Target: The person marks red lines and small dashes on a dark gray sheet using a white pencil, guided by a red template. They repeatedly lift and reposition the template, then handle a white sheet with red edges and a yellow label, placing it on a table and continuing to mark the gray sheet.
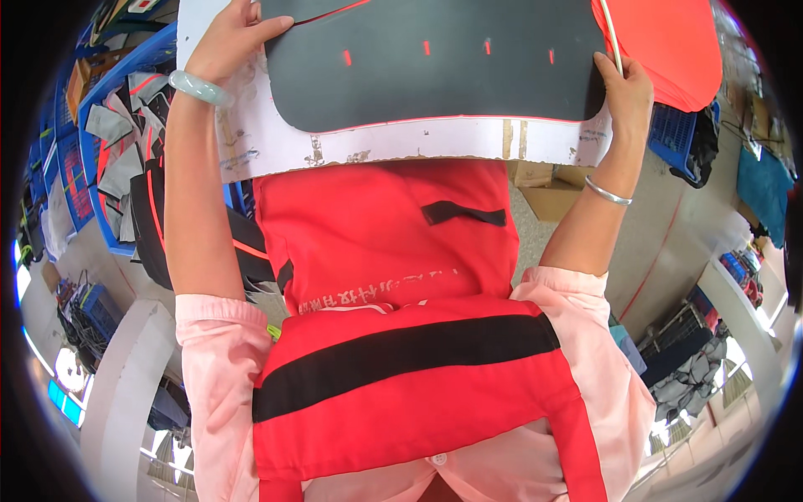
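A black panel (435, 88) with rounded corners and a row of short slits showing red lies on the white worktable (401, 149). A thin red edge shows along its near side. My left hand (227, 42) is closed at the panel's far left edge, its thumb pressed on a narrow strip with a red line; its other fingers are partly cut off by the frame. At the right edge, my right hand (629, 84) pinches the panel with its thumb on the border. A pale cord (613, 33) runs down to this hand, beside a stack of bright red panels (686, 58).
Blue crates (104, 142) holding grey and black cut pieces stand at the left. Another blue crate (673, 138) is on the floor at the right. Below the table's near edge is a cardboard box (552, 197). A red apron (385, 226) covers my front.
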A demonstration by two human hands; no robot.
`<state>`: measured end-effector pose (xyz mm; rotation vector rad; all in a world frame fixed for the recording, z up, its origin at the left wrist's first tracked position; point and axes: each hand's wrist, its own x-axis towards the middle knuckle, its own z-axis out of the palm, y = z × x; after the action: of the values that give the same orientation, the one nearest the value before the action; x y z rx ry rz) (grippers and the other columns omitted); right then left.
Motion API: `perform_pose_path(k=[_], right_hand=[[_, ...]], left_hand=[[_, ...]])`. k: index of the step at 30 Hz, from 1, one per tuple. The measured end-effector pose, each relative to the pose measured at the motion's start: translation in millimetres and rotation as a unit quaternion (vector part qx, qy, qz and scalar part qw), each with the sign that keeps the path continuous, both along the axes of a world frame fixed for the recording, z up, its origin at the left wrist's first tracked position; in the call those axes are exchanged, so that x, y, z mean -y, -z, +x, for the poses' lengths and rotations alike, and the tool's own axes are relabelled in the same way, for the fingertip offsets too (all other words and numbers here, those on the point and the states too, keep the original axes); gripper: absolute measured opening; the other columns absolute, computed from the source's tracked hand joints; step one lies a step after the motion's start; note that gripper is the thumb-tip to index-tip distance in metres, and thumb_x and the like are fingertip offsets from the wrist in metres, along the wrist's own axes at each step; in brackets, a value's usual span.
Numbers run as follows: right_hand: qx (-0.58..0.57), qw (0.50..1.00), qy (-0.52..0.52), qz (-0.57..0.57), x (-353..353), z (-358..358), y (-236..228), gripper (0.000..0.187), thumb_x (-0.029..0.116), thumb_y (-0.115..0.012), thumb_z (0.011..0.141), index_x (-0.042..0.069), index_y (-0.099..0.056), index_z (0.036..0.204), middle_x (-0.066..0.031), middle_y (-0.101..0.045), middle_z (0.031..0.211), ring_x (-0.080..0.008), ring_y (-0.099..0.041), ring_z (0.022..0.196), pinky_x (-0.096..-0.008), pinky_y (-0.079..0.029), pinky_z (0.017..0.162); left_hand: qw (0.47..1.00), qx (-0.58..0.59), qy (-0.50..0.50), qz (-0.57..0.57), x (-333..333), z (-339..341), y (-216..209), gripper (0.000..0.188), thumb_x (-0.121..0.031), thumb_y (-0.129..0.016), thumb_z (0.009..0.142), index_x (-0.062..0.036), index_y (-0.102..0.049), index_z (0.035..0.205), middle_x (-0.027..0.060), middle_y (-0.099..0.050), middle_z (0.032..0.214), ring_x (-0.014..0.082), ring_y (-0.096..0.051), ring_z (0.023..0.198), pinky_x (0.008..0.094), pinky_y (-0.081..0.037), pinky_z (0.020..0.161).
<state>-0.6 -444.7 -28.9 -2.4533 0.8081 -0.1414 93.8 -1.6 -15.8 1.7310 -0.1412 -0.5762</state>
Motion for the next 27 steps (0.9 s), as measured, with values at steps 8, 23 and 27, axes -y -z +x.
perform_pose_path(k=[8, 23, 27], right_hand=[[-0.018, 0.998, -0.052, -0.020, 19.2, 3.8, 10.9, 0.045, 0.036, -0.072, 0.077, -0.003, -0.069, 0.099, -0.0130, -0.065, 0.078, -0.0189, -0.061, 0.074, -0.0335, -0.047, 0.072], [0.015, 0.999, -0.052, 0.002, 33.5, 4.5, 19.1, 0.039, 0.029, -0.074, 0.080, -0.006, -0.067, 0.094, -0.0044, -0.059, 0.071, -0.0116, -0.050, 0.067, -0.0296, -0.043, 0.062], [-0.018, 0.996, -0.063, -0.061, 24.5, 2.3, 15.7, 0.035, 0.028, -0.074, 0.080, -0.005, -0.066, 0.089, -0.0073, -0.058, 0.067, -0.0137, -0.050, 0.063, -0.0319, -0.043, 0.060]], left_hand=[[0.995, 0.065, 0.000, 0.080, 5.3, 1.7, 1.7, 0.073, 0.002, -0.064, 0.077, -0.0001, -0.032, 0.142, 0.0037, -0.057, 0.084, 0.0089, -0.052, 0.070, 0.0231, -0.043, 0.058], [0.888, 0.198, -0.017, 0.415, 15.9, 1.0, 4.2, 0.061, -0.022, -0.069, 0.078, 0.0032, -0.047, 0.129, 0.0244, -0.066, 0.101, 0.0365, -0.063, 0.096, 0.0415, -0.049, 0.084], [0.896, 0.156, -0.007, 0.416, 14.0, -8.5, 2.3, 0.059, -0.022, -0.068, 0.082, -0.0007, -0.041, 0.130, 0.0200, -0.066, 0.092, 0.0356, -0.063, 0.089, 0.0437, -0.049, 0.077]])
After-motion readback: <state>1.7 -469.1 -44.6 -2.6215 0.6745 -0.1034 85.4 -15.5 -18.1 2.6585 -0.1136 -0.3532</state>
